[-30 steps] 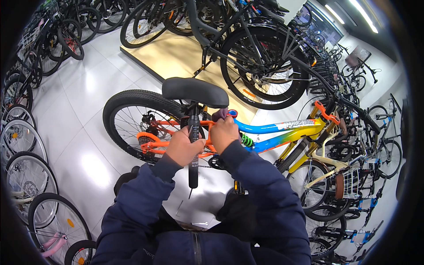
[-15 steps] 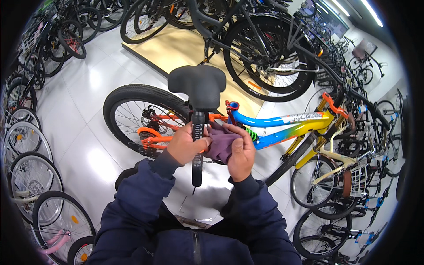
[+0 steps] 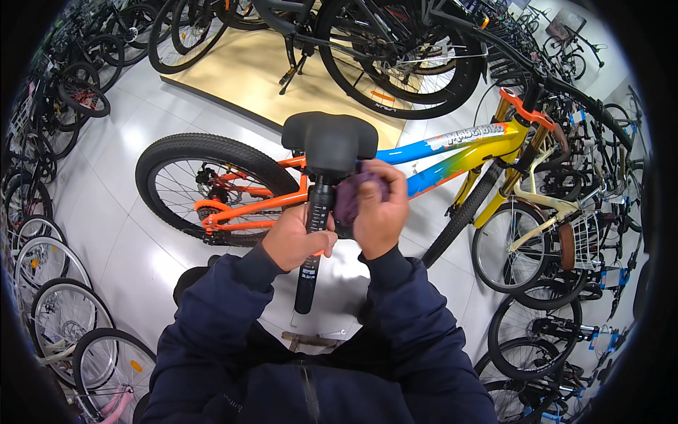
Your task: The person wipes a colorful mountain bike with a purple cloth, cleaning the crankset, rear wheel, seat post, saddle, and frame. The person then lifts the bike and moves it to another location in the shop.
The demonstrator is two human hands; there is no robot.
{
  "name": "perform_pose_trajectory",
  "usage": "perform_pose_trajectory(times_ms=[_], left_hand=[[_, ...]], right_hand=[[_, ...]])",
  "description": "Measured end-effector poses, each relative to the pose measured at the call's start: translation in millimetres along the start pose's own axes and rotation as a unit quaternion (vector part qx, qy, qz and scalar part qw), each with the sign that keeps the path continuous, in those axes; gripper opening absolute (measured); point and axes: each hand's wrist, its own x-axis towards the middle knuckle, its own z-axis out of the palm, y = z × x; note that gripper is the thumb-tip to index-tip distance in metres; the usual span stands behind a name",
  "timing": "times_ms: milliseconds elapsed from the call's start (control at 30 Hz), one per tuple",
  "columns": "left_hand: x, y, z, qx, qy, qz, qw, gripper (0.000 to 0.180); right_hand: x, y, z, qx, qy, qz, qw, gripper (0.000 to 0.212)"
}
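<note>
A black bicycle saddle (image 3: 330, 141) sits on a black seatpost (image 3: 308, 286) with pale scale marks, held in front of me. My left hand (image 3: 293, 237) is closed round the middle of the post, below the saddle. In the fingers of my right hand (image 3: 382, 212) is a bunched purple cloth (image 3: 355, 196), close against the upper post just under the saddle. Whether the cloth touches the post I cannot tell. Beyond my hands stands a bicycle frame (image 3: 424, 152) in blue, yellow and orange, with a thick black rear tyre (image 3: 159, 152); the saddle hides part of it.
Behind the colourful bike, a dark bicycle (image 3: 395, 56) stands on a pale wooden platform (image 3: 233, 81). Rows of bikes line both sides, among them a cream bicycle with a white basket (image 3: 585, 240) at right. A spanner (image 3: 332, 333) and a wooden-looking piece (image 3: 311, 340) lie low between my legs.
My right hand has drawn the cloth into a tighter bunch and raised it toward the saddle. My left hand sits slightly lower, still gripping the post. The whole view has shifted.
</note>
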Motion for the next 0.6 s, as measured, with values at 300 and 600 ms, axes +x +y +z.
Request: perform_pose_trajectory(times_ms=[300,600], left_hand=[[1,-10,4,0.019,0.076,0.083,0.993,0.021],[-5,-3,0,0.236,0.135,0.094,0.958,0.032]], right_hand=[[-13,-31,2,-0.172,-0.143,-0.217,0.95,0.037],[-9,-13,-4,-0.14,-0.161,0.055,0.975,0.021]])
